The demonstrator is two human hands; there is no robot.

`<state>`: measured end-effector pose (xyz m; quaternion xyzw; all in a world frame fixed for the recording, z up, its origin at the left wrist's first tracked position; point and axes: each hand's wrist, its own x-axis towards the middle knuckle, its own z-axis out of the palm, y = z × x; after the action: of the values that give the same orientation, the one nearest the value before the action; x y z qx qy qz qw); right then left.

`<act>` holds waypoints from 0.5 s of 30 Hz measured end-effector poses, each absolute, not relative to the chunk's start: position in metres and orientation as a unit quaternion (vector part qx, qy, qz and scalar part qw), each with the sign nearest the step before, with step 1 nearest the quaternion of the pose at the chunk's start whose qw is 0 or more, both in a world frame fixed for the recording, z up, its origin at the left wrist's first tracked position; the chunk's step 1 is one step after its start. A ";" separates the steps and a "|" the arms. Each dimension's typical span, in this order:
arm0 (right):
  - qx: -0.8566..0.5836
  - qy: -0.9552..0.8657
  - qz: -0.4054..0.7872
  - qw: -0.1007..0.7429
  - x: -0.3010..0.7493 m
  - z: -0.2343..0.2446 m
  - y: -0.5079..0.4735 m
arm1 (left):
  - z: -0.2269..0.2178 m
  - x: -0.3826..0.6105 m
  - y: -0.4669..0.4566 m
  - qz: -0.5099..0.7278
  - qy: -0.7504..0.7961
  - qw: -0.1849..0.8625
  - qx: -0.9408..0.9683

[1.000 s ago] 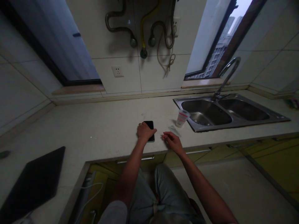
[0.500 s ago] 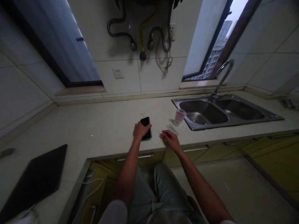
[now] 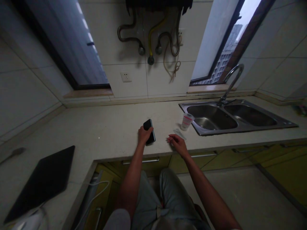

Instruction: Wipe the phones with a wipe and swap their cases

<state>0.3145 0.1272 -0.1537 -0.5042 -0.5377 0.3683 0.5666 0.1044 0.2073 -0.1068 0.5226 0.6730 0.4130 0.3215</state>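
The smartphone (image 3: 150,132) was gripped in the left hand (image 3: 143,135), tilted above the countertop (image 3: 107,134) near its front edge; a slip could have sent it over. The right hand (image 3: 177,144) was rested loosely curled, apparently empty. The right was crowded by a plastic cup (image 3: 186,121) and sink (image 3: 240,127); open room was seen leftward.

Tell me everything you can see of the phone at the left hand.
The phone is a slim dark slab with rounded corners, a glossy black screen that is off, and a thin paler edge along its side. It lies slanted, its far end leaning left in the picture. The left hand grips it from the left, fingers curled over its near part. It is close to the front edge of the pale counter; whether it is lifted clear cannot be told.
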 end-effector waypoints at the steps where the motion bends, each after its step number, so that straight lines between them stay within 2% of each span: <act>1: -0.506 -0.538 0.368 0.565 0.315 -0.153 0.127 | -0.105 0.109 0.204 0.384 0.691 0.289 0.539; 4: -0.508 -0.533 0.372 0.565 0.314 -0.152 0.126 | -0.102 0.121 0.192 0.297 0.717 0.187 0.602; 7: -0.507 -0.532 0.376 0.565 0.314 -0.150 0.125 | -0.102 0.130 0.185 0.263 0.717 0.139 0.630; 11: -0.507 -0.531 0.374 0.567 0.314 -0.151 0.125 | -0.104 0.134 0.183 0.257 0.717 0.136 0.633; 15: -0.504 -0.519 0.390 0.569 0.313 -0.149 0.128 | -0.104 0.131 0.182 0.306 0.708 0.171 0.614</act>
<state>0.3133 0.1284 -0.1494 -0.5044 -0.5189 0.3899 0.5694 0.1311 0.1819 -0.1041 0.6136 0.7077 0.3057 0.1711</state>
